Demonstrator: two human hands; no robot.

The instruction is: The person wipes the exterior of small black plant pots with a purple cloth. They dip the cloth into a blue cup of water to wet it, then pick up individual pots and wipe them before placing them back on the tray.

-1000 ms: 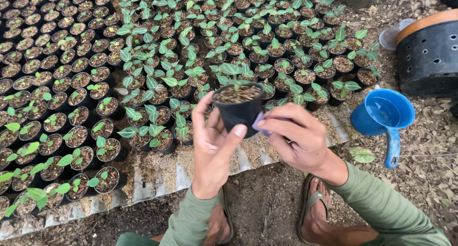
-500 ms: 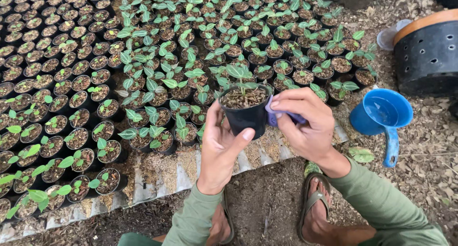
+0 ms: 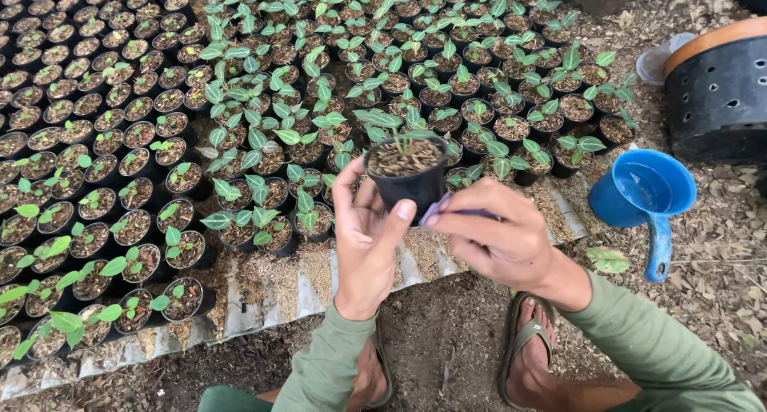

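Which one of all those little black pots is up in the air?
The small black pot with the tiny green sprout, held between the left hand and right hand. All the others sit on the ground in rows.

One head-worn camera looks steeply down, close over both hands at frame centre, facing rows of small black seedling pots (image 3: pixel 144 180) filling the upper left.

Small pot (image 3: pixel 407 184) black; seedling leaves (image 3: pixel 382 118) green; dipper (image 3: pixel 644 196) blue; sleeves (image 3: pixel 663 348) olive green; big perforated pot (image 3: pixel 719 93) black, orange rim.
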